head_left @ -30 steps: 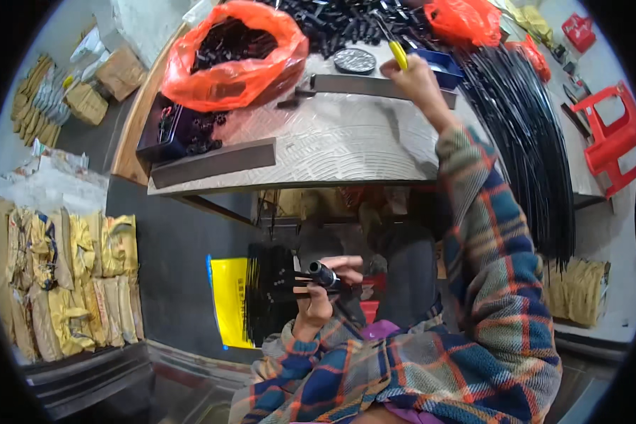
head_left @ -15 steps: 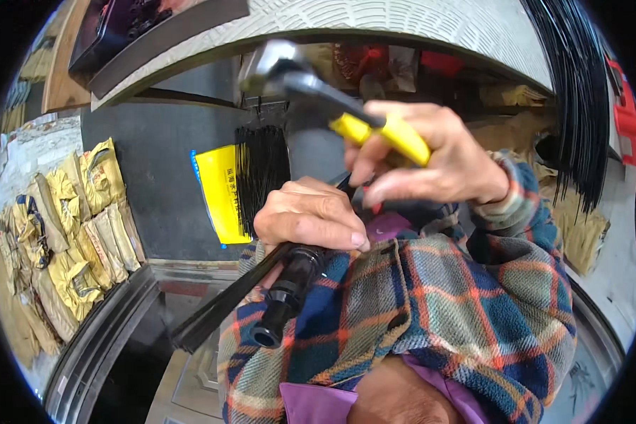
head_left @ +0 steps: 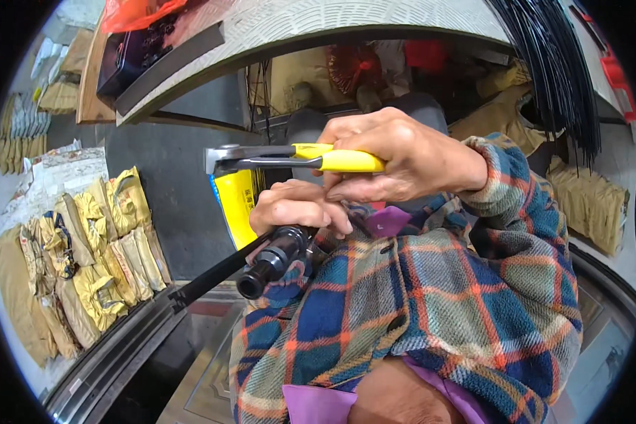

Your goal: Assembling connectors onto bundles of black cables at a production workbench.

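A pale surface [head_left: 346,13] with a ridged, curving pattern spans the top of the view. On its left part sits a dark bin [head_left: 110,69] with small black pieces inside; an orange-red plastic bag [head_left: 138,14] shows just above it, and a long grey bar [head_left: 169,67] lies along the near edge. A wooden board [head_left: 90,92] borders the left end. Beneath the surface is a round red bundle [head_left: 353,69]. On the left, crumpled yellow and tan packages [head_left: 95,272] lie in rows beside a whitish sheet [head_left: 67,175]. Brown paper packages [head_left: 588,205] stand far right, below a partly cropped red plastic object [head_left: 618,81].
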`<state>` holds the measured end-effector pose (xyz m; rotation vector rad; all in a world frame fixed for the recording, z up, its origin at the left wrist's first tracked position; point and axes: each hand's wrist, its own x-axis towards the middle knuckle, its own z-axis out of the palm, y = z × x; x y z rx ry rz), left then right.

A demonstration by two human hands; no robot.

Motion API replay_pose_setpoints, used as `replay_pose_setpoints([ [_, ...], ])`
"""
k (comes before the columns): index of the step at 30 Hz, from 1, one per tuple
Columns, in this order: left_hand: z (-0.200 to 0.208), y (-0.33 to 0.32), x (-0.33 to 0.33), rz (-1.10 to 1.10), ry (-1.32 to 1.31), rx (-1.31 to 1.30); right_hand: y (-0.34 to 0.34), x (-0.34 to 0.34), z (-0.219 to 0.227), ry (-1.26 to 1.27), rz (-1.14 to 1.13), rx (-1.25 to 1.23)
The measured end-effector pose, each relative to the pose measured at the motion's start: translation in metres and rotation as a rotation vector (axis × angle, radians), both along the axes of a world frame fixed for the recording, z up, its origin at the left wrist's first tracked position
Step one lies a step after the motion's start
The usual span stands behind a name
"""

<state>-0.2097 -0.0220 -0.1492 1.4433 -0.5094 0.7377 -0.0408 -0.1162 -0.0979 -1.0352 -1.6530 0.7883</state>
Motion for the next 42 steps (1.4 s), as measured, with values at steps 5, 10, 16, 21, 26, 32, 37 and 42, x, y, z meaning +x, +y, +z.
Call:
replay_pose_setpoints([
  [5,0.003,-0.004,0.007,0.006,0.006,-0.025,-0.002,0.003,-0.012,0.083,0.032,0.029],
  [10,0.001,-0.012,0.006,0.044,0.025,-0.127,0.003,0.008,-0.012,0.094,0.133,-0.047],
  [16,-0.013,0.002,0.015,-0.031,-0.072,-0.136,0.016,0.004,-0.030,0.192,0.133,-0.045],
  [21,-0.010,0.006,0.008,-0.048,-0.039,-0.236,0.025,0.002,-0.037,0.254,0.149,-0.014],
  [26,-0.019,0.020,0.002,-0.268,0.020,-0.262,0.041,0.003,-0.038,0.260,0.238,-0.050],
  [32,-0.018,0.028,0.006,-0.223,0.037,-0.281,0.046,0.007,-0.051,0.339,0.204,-0.060],
  [37,-0.019,0.023,0.013,-0.110,0.070,-0.384,0.059,0.016,-0.042,0.191,0.114,-0.001],
  [42,-0.027,0.021,0.020,0.157,0.176,-0.411,0.081,0.077,-0.026,-0.063,-0.378,0.268],
])
